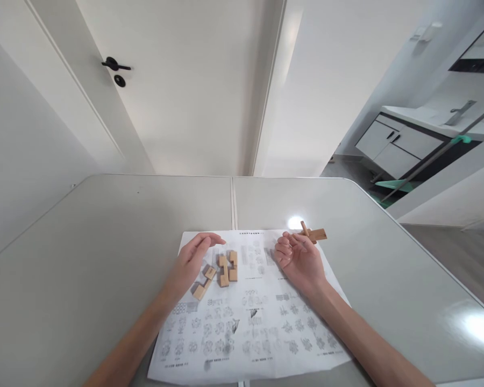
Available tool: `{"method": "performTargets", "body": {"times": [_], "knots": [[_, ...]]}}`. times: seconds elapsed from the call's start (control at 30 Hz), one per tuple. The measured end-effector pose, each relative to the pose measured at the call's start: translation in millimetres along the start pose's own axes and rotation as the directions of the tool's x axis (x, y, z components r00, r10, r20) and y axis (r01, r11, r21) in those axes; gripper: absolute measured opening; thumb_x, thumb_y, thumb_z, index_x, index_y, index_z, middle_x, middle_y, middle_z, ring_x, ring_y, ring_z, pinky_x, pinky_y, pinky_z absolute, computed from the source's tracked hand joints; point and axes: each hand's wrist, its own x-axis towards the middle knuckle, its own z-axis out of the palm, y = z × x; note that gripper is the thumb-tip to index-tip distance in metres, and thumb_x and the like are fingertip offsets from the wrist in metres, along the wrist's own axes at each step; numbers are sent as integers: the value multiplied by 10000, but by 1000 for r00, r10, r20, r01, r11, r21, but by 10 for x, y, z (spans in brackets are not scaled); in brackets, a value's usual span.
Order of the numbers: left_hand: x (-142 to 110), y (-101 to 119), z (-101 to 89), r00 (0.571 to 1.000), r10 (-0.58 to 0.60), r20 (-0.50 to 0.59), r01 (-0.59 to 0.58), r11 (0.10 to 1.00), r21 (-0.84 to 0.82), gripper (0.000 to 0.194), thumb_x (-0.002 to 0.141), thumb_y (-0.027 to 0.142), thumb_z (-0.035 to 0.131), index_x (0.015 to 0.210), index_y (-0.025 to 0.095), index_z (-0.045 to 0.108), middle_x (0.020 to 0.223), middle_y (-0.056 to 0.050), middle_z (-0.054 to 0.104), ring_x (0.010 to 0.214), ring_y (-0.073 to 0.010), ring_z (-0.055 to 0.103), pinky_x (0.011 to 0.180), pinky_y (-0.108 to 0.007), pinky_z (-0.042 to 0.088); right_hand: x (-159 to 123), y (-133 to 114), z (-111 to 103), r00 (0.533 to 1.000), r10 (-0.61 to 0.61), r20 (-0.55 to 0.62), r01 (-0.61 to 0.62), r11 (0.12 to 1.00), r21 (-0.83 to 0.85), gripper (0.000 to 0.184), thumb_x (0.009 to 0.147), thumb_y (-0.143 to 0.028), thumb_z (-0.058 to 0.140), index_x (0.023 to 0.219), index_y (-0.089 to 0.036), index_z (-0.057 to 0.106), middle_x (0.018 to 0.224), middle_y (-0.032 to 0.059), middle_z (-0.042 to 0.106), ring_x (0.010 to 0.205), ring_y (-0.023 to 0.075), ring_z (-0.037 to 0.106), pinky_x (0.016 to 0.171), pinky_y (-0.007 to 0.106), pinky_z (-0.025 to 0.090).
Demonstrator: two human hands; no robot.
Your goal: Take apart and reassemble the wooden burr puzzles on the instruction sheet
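Note:
My left hand (196, 257) hovers at the left of the printed sheet, fingers stretched out and holding nothing. Just right of and below it lie notched wooden blocks: one tilted block (204, 284), a middle block (223, 271) and a right block (233, 266). My right hand (300, 260) rests palm up over the sheet's right side, its fingers loosely curled and no object visible in them. Right behind its thumb are more wooden pieces, a flat piece (318, 234) and a short stick (305, 228); the hand partly hides them, and I cannot tell whether it touches them.
The white sheet (262, 333), printed with small puzzle-like diagrams, lies on a light grey table (97, 258) with a seam down its middle. Beyond stands a white door (185, 97) with a black handle (116, 64). At the right are a sink cabinet (399, 142) and a long pole (439, 152).

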Motion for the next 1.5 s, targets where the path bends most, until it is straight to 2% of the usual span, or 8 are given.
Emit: {"method": "performTargets", "body": {"times": [0.1, 0.53, 0.8, 0.93, 1.1, 1.3, 1.4, 1.5], "knots": [[-39, 46, 11, 999, -5, 47, -1, 991, 134, 390, 1040, 516, 432, 1036, 265, 731, 1208, -50, 735, 1267, -299, 605, 1163, -482, 378, 0, 7, 8, 1000, 4, 5, -4, 999, -38, 119, 808, -180, 741, 851, -191, 630, 689, -44, 491, 548, 81, 419, 474, 193, 444], [-248, -173, 452, 989, 22, 149, 5, 983, -182, 450, 1071, 518, 312, 1250, 293, 659, 1532, -58, 505, 1462, -277, 422, 1188, -444, 388, -46, 88, 38, 988, -23, 151, 91, 880, -465, 171, 882, -327, 747, 810, -193, 668, 710, -19, 562, 571, 98, 412, 537, 229, 392], [-147, -9, 84, 942, 223, 249, -305, 878, 368, 279, 960, 387, 604, 1216, 278, 576, 1218, -72, 586, 1139, -243, 565, 998, -394, 459, -172, 140, 50, 910, -25, 415, 392, 384, -836, 101, 943, -329, 685, 1014, -258, 672, 949, 21, 615, 821, 178, 543, 756, 319, 454], [-100, 66, -123, 899, 81, 430, -310, 812, 495, 337, 813, 437, 769, 1052, 260, 610, 890, 16, 545, 790, -170, 529, 754, -304, 447, -212, 200, 69, 824, 55, 563, 553, 135, -822, 249, 927, -258, 687, 1171, -303, 656, 1102, 50, 623, 946, 216, 586, 838, 373, 496], [-118, 101, -155, 837, 8, 547, -366, 752, 549, 607, 616, 556, 907, 1109, 306, 657, 917, 21, 570, 842, -202, 553, 786, -308, 418, -205, 260, 22, 777, 147, 612, 621, -28, -783, 352, 894, -218, 719, 1224, -316, 647, 1222, 71, 602, 1104, 254, 604, 911, 414, 547], [-126, 71, -134, 845, 20, 535, -347, 781, 519, 743, 544, 569, 939, 1180, 321, 646, 1041, -13, 625, 921, -253, 566, 810, -322, 424, -190, 274, -29, 761, 161, 628, 647, -126, -752, 284, 922, -231, 694, 1193, -314, 678, 1203, 94, 592, 1116, 281, 602, 839, 420, 582], [-124, 78, -165, 837, 13, 548, -329, 812, 483, 755, 512, 533, 959, 1166, 318, 649, 1067, -15, 630, 945, -260, 567, 827, -327, 431, -170, 268, -48, 801, 114, 587, 597, -85, -798, 195, 938, -299, 695, 1133, -314, 700, 1212, 101, 583, 1088, 280, 611, 629, 326, 554], [-121, 74, -165, 833, 25, 552, -340, 811, 476, 674, 532, 506, 955, 1098, 293, 659, 1054, -14, 631, 975, -268, 567, 840, -330, 433, -140, 251, -45, 813, 33, 582, 582, -19, -813, 165, 922, -329, 733, 1083, -303, 718, 1275, 97, 582, 1149, 284, 595, 747, 351, 550]]}}
